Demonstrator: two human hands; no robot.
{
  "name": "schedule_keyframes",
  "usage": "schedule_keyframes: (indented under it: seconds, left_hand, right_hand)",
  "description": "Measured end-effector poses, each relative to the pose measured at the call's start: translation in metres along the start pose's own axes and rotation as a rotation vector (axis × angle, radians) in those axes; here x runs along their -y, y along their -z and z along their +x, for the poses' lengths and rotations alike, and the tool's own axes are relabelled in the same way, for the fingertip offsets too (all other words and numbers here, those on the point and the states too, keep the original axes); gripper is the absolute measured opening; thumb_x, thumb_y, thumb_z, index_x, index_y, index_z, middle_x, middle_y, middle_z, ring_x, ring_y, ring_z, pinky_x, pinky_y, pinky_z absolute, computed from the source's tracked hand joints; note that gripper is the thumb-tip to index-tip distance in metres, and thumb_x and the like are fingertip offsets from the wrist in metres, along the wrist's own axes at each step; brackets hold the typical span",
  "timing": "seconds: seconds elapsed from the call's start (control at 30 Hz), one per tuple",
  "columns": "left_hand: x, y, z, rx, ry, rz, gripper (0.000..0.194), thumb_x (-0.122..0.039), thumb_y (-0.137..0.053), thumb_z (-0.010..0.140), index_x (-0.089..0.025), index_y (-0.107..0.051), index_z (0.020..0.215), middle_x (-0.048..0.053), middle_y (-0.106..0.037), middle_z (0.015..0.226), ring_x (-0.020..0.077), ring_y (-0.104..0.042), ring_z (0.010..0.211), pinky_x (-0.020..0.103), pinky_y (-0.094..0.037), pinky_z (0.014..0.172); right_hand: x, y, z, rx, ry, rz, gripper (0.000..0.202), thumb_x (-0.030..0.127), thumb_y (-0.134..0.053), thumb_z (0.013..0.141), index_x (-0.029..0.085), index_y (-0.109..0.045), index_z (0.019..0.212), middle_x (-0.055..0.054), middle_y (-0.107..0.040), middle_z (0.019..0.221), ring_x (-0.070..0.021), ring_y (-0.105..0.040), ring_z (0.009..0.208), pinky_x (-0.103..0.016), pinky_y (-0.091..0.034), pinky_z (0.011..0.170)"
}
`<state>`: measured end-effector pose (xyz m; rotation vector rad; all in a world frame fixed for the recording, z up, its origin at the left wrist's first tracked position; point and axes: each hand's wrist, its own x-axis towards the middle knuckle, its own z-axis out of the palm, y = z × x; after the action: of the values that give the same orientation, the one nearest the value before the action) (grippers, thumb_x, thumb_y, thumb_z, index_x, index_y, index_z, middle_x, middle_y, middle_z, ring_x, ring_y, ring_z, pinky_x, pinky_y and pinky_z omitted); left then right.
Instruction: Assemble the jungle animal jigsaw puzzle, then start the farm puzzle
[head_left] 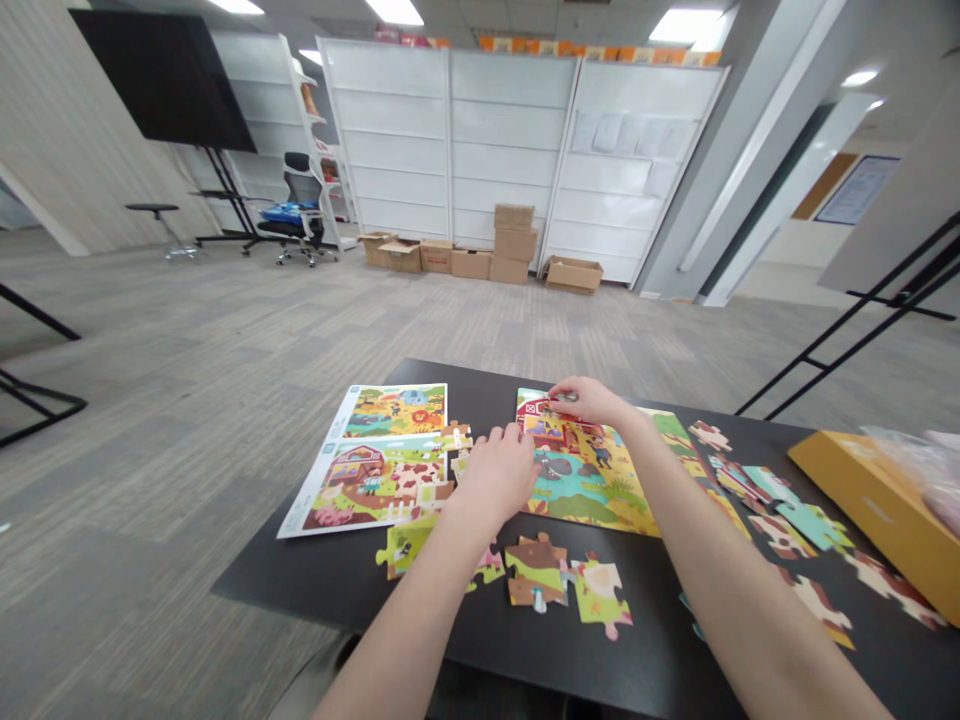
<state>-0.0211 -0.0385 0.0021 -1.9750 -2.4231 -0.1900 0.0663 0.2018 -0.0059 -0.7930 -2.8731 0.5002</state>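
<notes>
A colourful puzzle picture (577,480) with a hippo lies on the black table. Over its upper left part my right hand (586,402) is closed at a red puzzle piece (534,408) showing a barn. At the picture's left edge my left hand (501,472) rests palm down, fingers curled, and whatever may be under them is hidden. Left of it lies a printed reference sheet (375,460) with a lion scene above and a barn scene below. Loose pieces (536,572) lie in front of the puzzle, some partly behind my left forearm.
More loose pieces (784,535) are scattered on the right of the table (337,590). A yellow box (870,500) with clear plastic stands at the right edge. Cardboard boxes (514,243), white shelving and an office chair (300,205) are farther off.
</notes>
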Motion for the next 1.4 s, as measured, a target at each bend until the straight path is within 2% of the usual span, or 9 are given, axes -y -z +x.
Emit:
schedule_keyframes:
  seconds: [0.13,0.27,0.43,0.73,1.03,1.4]
  left_hand:
    - [0.0,0.001,0.0,0.004,0.0,-0.004,0.029,-0.035,-0.052,0.098,-0.015,-0.062,0.116,0.015,-0.062,0.122,0.0308,-0.061,0.111,0.044,-0.053,0.091]
    - [-0.001,0.002,0.0,0.005,0.0,-0.006,0.029,-0.035,-0.052,0.097,-0.015,-0.061,0.117,0.015,-0.061,0.122,0.0307,-0.06,0.111,0.044,-0.052,0.091]
    - [-0.001,0.003,-0.001,0.016,0.005,-0.008,0.029,-0.034,-0.051,0.097,-0.015,-0.061,0.117,0.015,-0.061,0.121,0.0307,-0.06,0.11,0.044,-0.052,0.091]
    - [0.0,0.0,0.0,0.001,0.002,-0.006,0.03,-0.035,-0.052,0.097,-0.014,-0.062,0.117,0.015,-0.062,0.119,0.031,-0.061,0.108,0.044,-0.053,0.089]
    - [0.0,-0.002,0.001,0.007,0.007,-0.017,0.029,-0.035,-0.052,0.098,-0.016,-0.061,0.118,0.016,-0.061,0.12,0.0307,-0.06,0.11,0.044,-0.052,0.089]
    - [0.0,-0.001,0.0,-0.007,0.004,-0.015,0.031,-0.035,-0.053,0.097,-0.014,-0.062,0.117,0.016,-0.062,0.12,0.0315,-0.06,0.109,0.044,-0.052,0.089]
  right_hand:
    - [0.001,-0.001,0.0,-0.001,0.012,-0.003,0.03,0.034,-0.077,0.078,0.023,-0.079,0.106,-0.007,-0.076,0.116,-0.0254,-0.069,0.107,-0.03,-0.052,0.094]
    - [0.001,-0.004,0.002,-0.043,0.023,-0.013,0.021,0.028,-0.069,0.085,0.023,-0.079,0.103,-0.006,-0.076,0.113,-0.0238,-0.069,0.105,-0.031,-0.051,0.094]
    - [0.0,-0.007,0.003,-0.043,0.039,0.012,0.018,0.031,-0.064,0.09,0.024,-0.079,0.098,-0.005,-0.076,0.11,-0.0224,-0.068,0.104,-0.03,-0.051,0.092]
    - [-0.003,-0.008,0.004,-0.05,0.027,0.044,0.019,0.024,-0.07,0.083,0.023,-0.078,0.101,-0.004,-0.077,0.11,-0.0226,-0.069,0.102,-0.032,-0.051,0.093]
    - [-0.002,-0.008,0.004,-0.059,0.004,0.019,0.022,0.037,-0.069,0.085,0.022,-0.08,0.099,-0.006,-0.078,0.105,-0.0236,-0.07,0.094,-0.031,-0.053,0.087]
    - [-0.003,-0.01,0.009,-0.04,0.019,-0.044,0.028,0.027,-0.067,0.084,0.022,-0.079,0.109,-0.006,-0.076,0.115,-0.0245,-0.069,0.103,-0.032,-0.052,0.094]
